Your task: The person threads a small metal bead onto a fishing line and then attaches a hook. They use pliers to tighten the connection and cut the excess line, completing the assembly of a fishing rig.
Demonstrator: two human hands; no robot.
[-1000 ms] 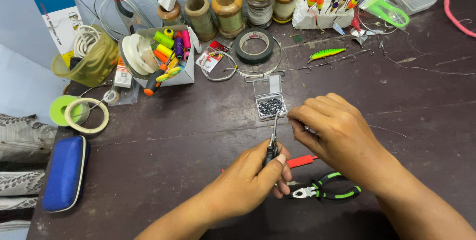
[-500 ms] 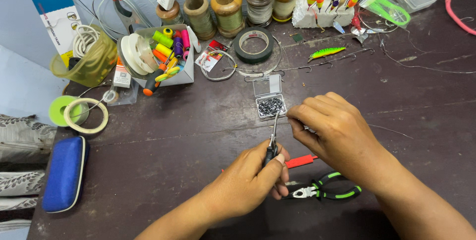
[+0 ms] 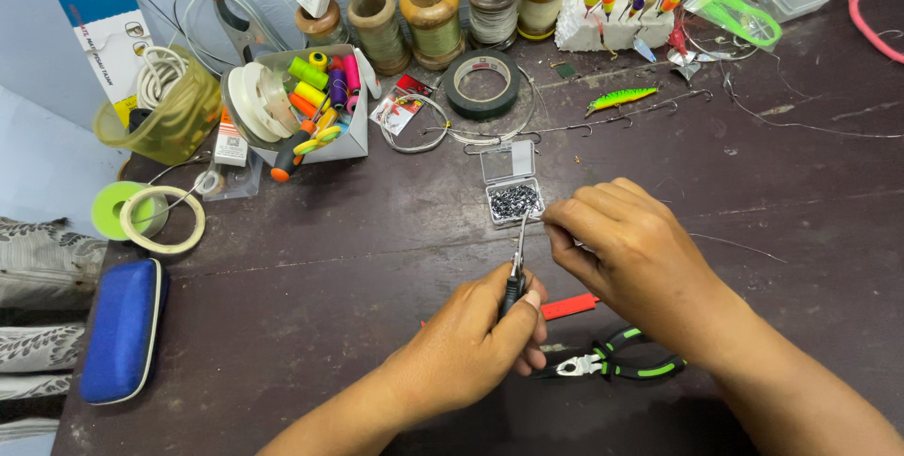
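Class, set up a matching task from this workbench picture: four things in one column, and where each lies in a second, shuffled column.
Things
1. blue case
2. black tape roll
3. green-handled pliers
4. small clear box of metal bits

Places
A. just beyond the slim tool's tip
B. left table edge
C. near edge, under the right hand's wrist
D. far side, before the thread spools

Pairs: 1-B, 2-D, 3-C, 4-A
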